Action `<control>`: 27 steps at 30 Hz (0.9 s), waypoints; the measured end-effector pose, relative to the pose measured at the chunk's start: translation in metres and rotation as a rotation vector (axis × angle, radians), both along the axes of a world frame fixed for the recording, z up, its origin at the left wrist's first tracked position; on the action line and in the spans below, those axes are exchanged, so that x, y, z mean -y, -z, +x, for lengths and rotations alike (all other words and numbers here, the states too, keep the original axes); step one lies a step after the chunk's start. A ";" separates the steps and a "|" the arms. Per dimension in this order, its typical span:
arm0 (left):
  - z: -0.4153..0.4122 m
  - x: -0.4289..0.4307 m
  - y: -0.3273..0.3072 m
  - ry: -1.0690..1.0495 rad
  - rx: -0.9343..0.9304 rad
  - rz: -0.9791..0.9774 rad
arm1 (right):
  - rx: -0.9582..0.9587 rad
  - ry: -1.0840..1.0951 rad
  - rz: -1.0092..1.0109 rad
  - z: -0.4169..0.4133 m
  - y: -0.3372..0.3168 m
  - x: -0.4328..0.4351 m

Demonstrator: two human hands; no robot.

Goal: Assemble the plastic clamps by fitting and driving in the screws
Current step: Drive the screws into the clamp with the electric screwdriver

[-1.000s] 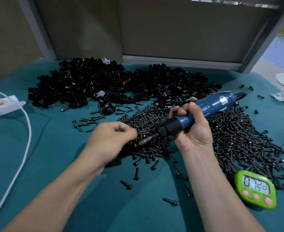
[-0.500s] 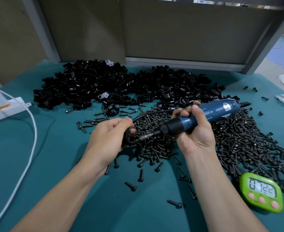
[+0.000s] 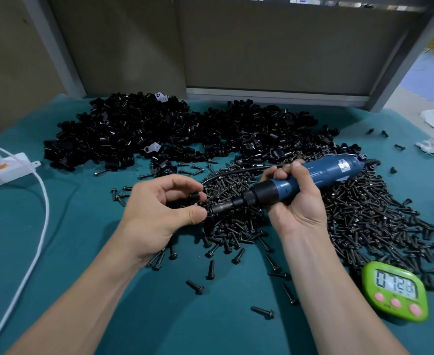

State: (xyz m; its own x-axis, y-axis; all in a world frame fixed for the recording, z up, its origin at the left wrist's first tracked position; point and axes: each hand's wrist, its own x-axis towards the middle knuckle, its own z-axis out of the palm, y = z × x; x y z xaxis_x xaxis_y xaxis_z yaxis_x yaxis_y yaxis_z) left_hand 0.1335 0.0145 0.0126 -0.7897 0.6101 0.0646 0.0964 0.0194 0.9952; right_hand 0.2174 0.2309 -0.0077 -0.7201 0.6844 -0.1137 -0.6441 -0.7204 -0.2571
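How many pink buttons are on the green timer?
3, in a row along the green timer's lower edge: left button, middle button, right button. None look hidden.

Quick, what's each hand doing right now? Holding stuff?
Left hand: closed, pinching a small black clamp between thumb and fingers.
Right hand: closed, gripping the blue screwdriver.
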 end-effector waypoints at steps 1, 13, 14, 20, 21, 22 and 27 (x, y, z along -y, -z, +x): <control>0.000 -0.001 0.001 -0.001 0.001 -0.004 | 0.006 -0.001 0.001 0.000 0.001 0.001; 0.003 -0.008 0.004 -0.029 0.173 0.134 | 0.002 0.001 -0.035 0.000 0.001 0.002; 0.003 -0.008 0.004 -0.029 0.192 0.142 | 0.000 0.002 -0.033 0.000 0.000 0.002; 0.004 -0.010 0.007 -0.029 0.215 0.162 | -0.001 0.013 -0.025 0.000 0.000 0.002; 0.004 -0.010 0.008 -0.035 0.214 0.164 | 0.001 0.014 -0.026 0.000 0.000 0.002; 0.004 -0.010 0.008 -0.040 0.208 0.162 | 0.003 0.015 -0.028 0.000 0.000 0.002; 0.005 -0.011 0.009 -0.052 0.143 0.123 | 0.011 0.031 -0.059 -0.001 0.001 0.004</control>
State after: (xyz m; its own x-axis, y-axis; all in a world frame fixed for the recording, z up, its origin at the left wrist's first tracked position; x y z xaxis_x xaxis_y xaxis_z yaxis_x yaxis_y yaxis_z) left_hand 0.1390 0.0251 0.0035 -0.8262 0.5629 0.0211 -0.0442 -0.1021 0.9938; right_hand 0.2160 0.2272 -0.0082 -0.6972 0.6982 -0.1624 -0.6638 -0.7144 -0.2215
